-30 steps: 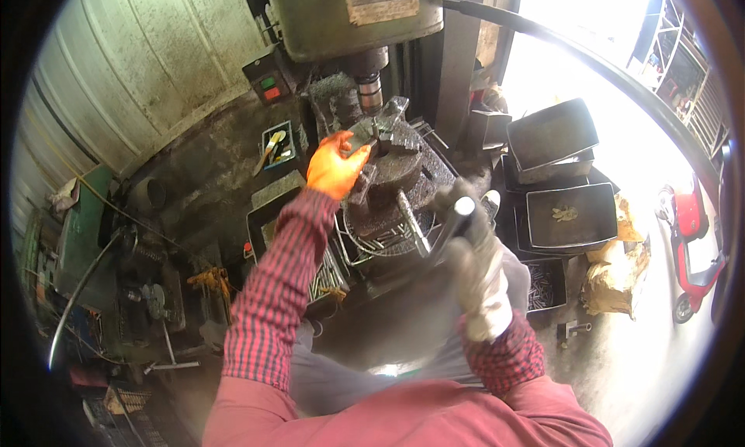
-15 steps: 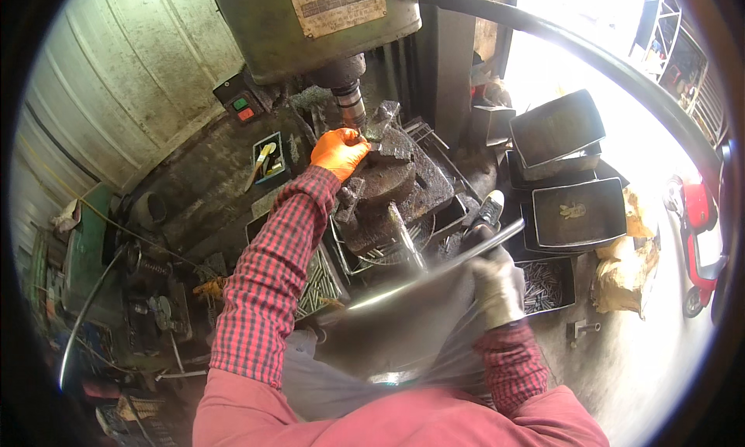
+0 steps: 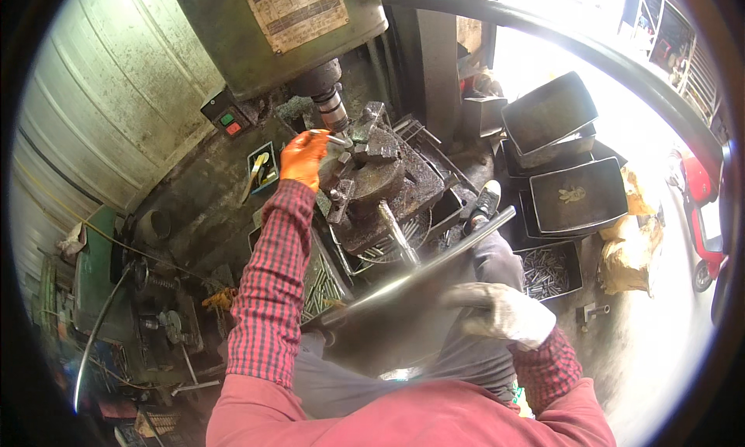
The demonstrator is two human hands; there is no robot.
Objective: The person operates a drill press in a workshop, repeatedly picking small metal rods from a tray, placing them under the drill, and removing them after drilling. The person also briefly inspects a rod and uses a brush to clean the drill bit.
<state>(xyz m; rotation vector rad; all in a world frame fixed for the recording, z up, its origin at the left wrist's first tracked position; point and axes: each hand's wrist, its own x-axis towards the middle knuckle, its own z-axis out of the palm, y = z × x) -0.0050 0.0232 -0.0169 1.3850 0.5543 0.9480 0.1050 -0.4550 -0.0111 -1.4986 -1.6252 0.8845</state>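
My left hand [image 3: 304, 158], in an orange glove, is closed on a short metal pin [image 3: 339, 140]. The pin points toward the vise [image 3: 375, 175], just below the chuck [image 3: 331, 105] of a green drill press [image 3: 287, 59]. Small metal parts and grime cover the vise, and its bar handle [image 3: 398, 233] sticks out toward me. My right hand [image 3: 508, 313], in a whitish glove, hangs over my leg with fingers apart and somewhat blurred. It holds nothing that I can see. A long shiny metal lever [image 3: 434, 262] slants above it, apart from the hand.
Metal pins fill a tray [image 3: 324, 280] below the vise and a bin [image 3: 552, 270] at right. Black bins [image 3: 580, 195] are stacked beyond, one holding a glove. A switch box [image 3: 226, 112] and a small tray with a brush [image 3: 262, 168] are at left.
My left hand has drawn back left from the vise, and the pin now shows in its fingers. My right hand has come off the lever and down toward me. The view has shifted slightly.
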